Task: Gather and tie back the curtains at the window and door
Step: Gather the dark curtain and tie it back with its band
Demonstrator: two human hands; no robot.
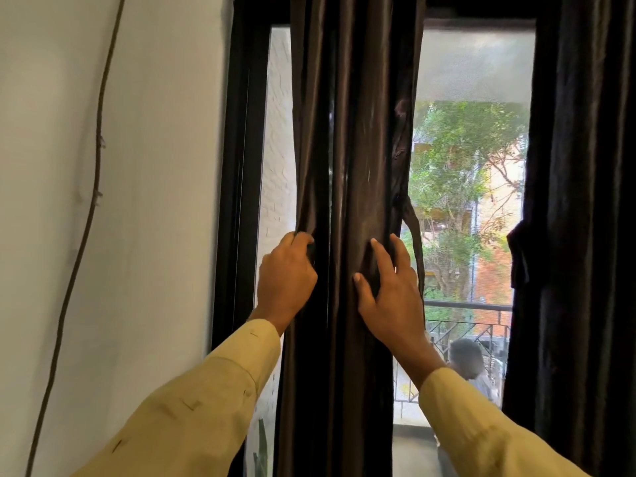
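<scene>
Brown curtain [347,166] between left hand [287,273], right hand [392,297].

Home room: dark curtains [344,166], balcony railing [464,306] outside.

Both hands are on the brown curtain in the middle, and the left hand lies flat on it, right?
Not quite. Both hands are on the brown curtain in the middle, but the left hand grips a fold at its edge, fingers curled. The right hand is the one spread on the cloth. The head view shows it.
</scene>
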